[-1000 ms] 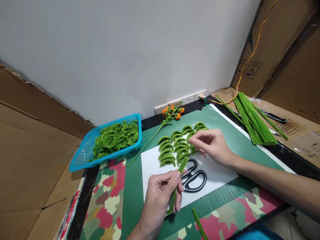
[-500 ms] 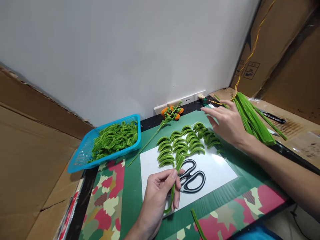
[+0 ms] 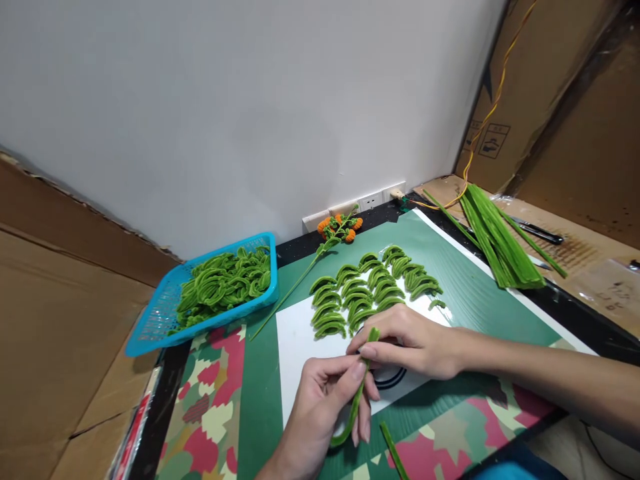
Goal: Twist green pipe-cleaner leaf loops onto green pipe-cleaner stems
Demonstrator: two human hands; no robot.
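Observation:
Between the thumb and fingers of my left hand (image 3: 327, 400) is a fuzzy green pipe cleaner (image 3: 356, 407), its lower end curving back toward the palm. My right hand (image 3: 407, 343) pinches the same pipe cleaner near its upper end, thumb and index finger pressed around it. Black-handled scissors (image 3: 393, 381) lie on the white sheet (image 3: 300, 327), mostly covered by my right hand. Behind both hands, several short curved green pipe cleaner pieces (image 3: 355, 293) are laid out in rows. One small piece (image 3: 437, 304) sits apart at their right.
A blue basket (image 3: 200, 328) of green loops stands at the left. An orange flower stem (image 3: 327, 243) lies toward the wall. At the right are a bundle of long green pipe cleaners (image 3: 500, 243) and a cutter knife (image 3: 537, 231). A loose strip (image 3: 394, 450) lies near the front edge.
My right hand has come from the right back of the table, down and left, onto the pipe cleaner in my left hand. It now covers most of the scissors.

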